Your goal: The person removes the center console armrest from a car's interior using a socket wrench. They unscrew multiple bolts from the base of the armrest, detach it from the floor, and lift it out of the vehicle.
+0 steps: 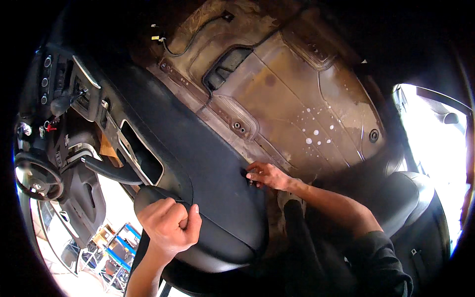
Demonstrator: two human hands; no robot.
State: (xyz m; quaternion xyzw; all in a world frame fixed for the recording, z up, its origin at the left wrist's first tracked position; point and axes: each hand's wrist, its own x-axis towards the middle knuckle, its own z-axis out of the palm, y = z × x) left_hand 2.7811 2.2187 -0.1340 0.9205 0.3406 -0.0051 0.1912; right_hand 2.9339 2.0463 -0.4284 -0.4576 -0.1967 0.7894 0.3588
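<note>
A long black centre console (193,143) runs through the car's stripped interior. My left hand (170,225) is curled into a fist by the padded armrest lid (213,227) at its near end, thumb pointing up; the inside of the fist is hidden. At the console's right side panel, my right hand (269,176) pinches a small dark thing against or just beside the panel. Its shape is too covered by the fingers to name. The handbrake lever (111,171) stands on the left of the console, beside an open oblong tray (141,153).
Bare brown metal floor (292,94) with white spots lies to the right, with a loose wire and connector (158,38) at the far side. A black seat (405,203) stands at the right. The gear lever (62,105) and steering wheel (37,175) are at the left.
</note>
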